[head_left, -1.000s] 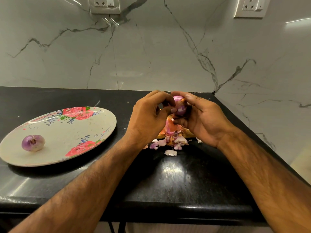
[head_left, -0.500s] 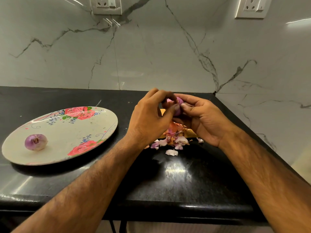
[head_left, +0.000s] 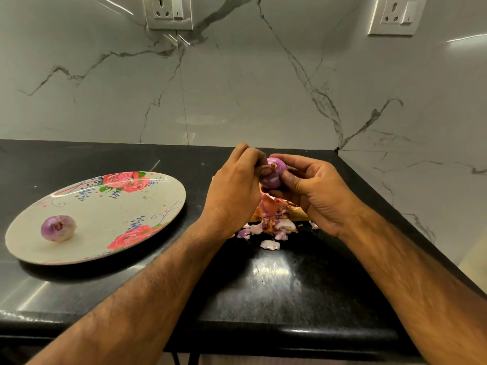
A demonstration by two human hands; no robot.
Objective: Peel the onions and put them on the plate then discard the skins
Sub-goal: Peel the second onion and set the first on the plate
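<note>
1. Fingers [head_left: 253, 158] of the left hand [head_left: 234, 191] curl inward and pinch the stem end of the onion [head_left: 276, 176], where a brownish scrap of skin shows. The right hand [head_left: 319, 191] cups the bulb from the other side, thumb pressed on its front. Both hands grasp this one onion, held above the countertop [head_left: 263, 285] and directly over the skins [head_left: 274, 223].
2. The bulb shows mostly glossy purple, so I judge its peeling nearly done, with only the bit at the end left to strip.
3. Done: one peeled onion [head_left: 58, 227] lies on the plate [head_left: 110, 204], near its left side.
4. Left: finish this bulb, set it on the plate, then gather and discard the skins. No bin is in view. Whether more unpeeled onions wait is hidden behind the hands.
5. The skins sit in a loose heap just below the hands, with a few pale flakes strewn toward the person. Something yellow-orange lies under the heap; I cannot tell what.
6. The plate lies to the left, apart from the hands, with bare dark countertop between and much open surface around its onion, so the carry across looks unobstructed.
7. The countertop's right edge runs near the right wrist and the marble wall [head_left: 237, 88] stands close behind. Sweeping the skins rightward could spill flakes over that edge.
</note>
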